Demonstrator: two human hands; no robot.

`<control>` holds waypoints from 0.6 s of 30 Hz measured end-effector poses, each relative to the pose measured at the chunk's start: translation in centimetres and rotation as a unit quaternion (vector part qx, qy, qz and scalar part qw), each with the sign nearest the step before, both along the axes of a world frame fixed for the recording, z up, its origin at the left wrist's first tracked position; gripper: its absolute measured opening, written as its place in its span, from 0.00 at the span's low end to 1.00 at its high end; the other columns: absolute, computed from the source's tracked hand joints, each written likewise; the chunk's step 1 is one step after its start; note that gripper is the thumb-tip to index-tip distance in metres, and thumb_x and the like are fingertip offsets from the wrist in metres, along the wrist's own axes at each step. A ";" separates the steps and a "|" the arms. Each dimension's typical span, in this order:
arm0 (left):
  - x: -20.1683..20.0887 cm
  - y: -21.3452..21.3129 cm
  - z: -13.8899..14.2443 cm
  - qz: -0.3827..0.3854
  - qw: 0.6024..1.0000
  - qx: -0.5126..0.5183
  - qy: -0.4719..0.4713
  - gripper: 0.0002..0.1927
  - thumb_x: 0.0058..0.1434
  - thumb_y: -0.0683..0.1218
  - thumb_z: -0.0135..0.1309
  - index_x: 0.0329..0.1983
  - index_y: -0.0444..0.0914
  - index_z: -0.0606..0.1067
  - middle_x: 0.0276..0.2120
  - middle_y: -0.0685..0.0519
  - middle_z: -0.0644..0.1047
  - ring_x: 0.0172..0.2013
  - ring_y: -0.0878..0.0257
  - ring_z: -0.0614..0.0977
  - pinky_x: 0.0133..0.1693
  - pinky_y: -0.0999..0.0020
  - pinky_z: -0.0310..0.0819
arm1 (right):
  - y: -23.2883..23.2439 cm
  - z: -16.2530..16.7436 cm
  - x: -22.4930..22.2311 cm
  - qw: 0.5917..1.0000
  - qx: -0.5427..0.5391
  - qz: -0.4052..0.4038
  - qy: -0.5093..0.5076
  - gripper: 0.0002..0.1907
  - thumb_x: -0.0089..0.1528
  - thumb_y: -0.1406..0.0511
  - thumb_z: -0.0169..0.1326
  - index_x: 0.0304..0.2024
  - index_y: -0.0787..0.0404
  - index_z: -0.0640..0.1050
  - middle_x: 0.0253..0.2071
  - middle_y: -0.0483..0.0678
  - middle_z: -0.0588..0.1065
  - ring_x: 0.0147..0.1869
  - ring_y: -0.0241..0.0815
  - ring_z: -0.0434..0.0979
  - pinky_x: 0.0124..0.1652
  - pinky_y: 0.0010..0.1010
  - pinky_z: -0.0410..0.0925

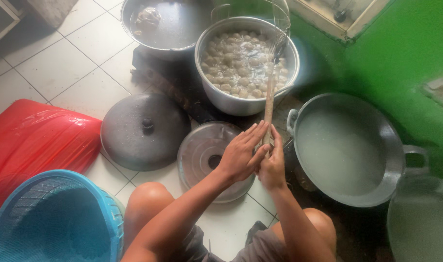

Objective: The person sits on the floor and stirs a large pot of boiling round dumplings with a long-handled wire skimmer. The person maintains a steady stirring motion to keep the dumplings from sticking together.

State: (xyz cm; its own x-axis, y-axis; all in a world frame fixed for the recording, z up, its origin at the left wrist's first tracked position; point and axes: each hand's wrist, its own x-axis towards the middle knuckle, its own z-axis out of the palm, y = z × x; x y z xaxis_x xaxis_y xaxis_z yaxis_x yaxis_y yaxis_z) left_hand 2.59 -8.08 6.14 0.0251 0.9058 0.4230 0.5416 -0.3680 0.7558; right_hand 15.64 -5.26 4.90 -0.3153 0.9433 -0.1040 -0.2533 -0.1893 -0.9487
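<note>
Wooden handle (269, 104) end under right hand (273, 165)

Left hand (241, 154): raised in front of the body, palm turned toward the right hand, flat and open.
Left fingers (257, 132): stretched straight and close together, pointing up and away from the body, pressed against the right hand's side.
Left arm: bare forearm runs from the lower left up to the wrist, crossing above the left knee.
Right hand (272, 162): held upright beside the left, palm facing it, the two hands pressed together.
Right fingers (276, 138): extended upward, close together, thumb tucked toward the left palm.
Right arm: bare forearm rises from the lower right, elbow near the right knee.
Legs: both knees bent and spread, bare, in grey shorts.
</note>
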 end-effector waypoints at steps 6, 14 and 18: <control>0.4 0.4 -0.5 -0.010 0.999 -0.033 0.005 0.31 0.72 0.57 0.42 0.73 0.36 0.64 0.70 0.42 0.68 0.71 0.46 0.67 0.67 0.55 0.60 | 0.8 -0.9 0.0 0.999 -0.027 -0.022 0.001 0.34 0.66 0.69 0.41 0.74 0.55 0.51 0.40 0.42 0.74 0.26 0.27 0.71 0.21 0.20 0.65; 0.3 0.5 -1.1 0.001 0.998 -0.058 0.015 0.33 0.72 0.59 0.41 0.73 0.34 0.63 0.70 0.40 0.66 0.72 0.45 0.64 0.67 0.55 0.58 | 1.2 -2.5 0.8 0.999 -0.046 0.021 -0.002 0.36 0.65 0.70 0.44 0.75 0.55 0.53 0.32 0.45 0.70 0.23 0.28 0.68 0.20 0.20 0.63; 0.2 0.6 -1.1 -0.004 0.999 -0.048 0.019 0.36 0.73 0.60 0.41 0.75 0.33 0.59 0.73 0.36 0.61 0.74 0.43 0.58 0.70 0.54 0.52 | 1.0 -2.1 0.9 0.998 -0.034 0.047 0.009 0.36 0.65 0.66 0.46 0.75 0.55 0.52 0.31 0.46 0.71 0.21 0.27 0.66 0.18 0.19 0.59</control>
